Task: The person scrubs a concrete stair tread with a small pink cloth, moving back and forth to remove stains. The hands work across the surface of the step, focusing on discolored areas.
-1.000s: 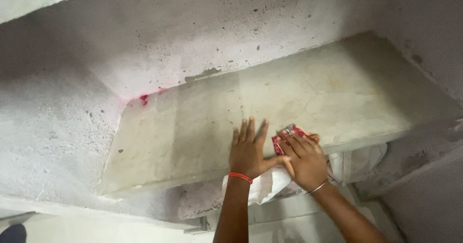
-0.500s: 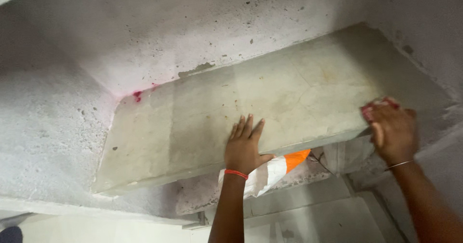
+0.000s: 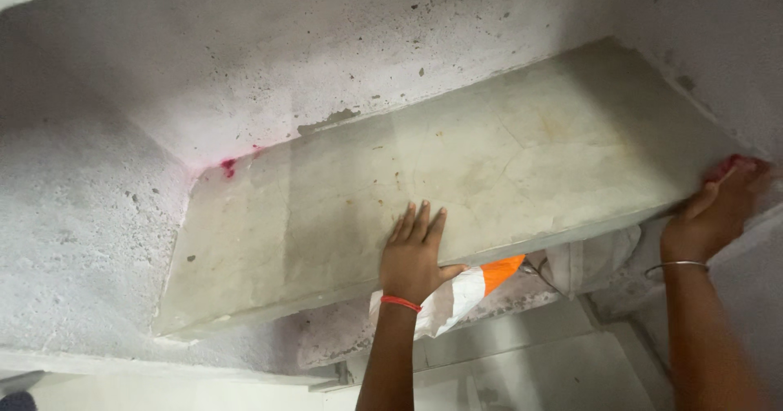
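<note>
Red cloth [image 3: 728, 166] mostly hidden under right hand [image 3: 714, 215]; bag [image 3: 457, 297] partly behind slab [image 3: 457, 183].

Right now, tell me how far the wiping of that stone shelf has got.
Done: can't tell; the stone shelf shows faint brownish marks mid-slab and a pink stain at its back left corner. In hand: the right hand presses a red cloth at the shelf's right end; the left hand lies flat on the front edge. Left: those marks and the stain.

Stone shelf slab [image 3: 342, 215]: smooth, slightly glossy, stained. Wall [image 3: 245, 60], upper frame: rough, matt, pitted plaster. Woven plastic sack [image 3: 457, 293].
</note>
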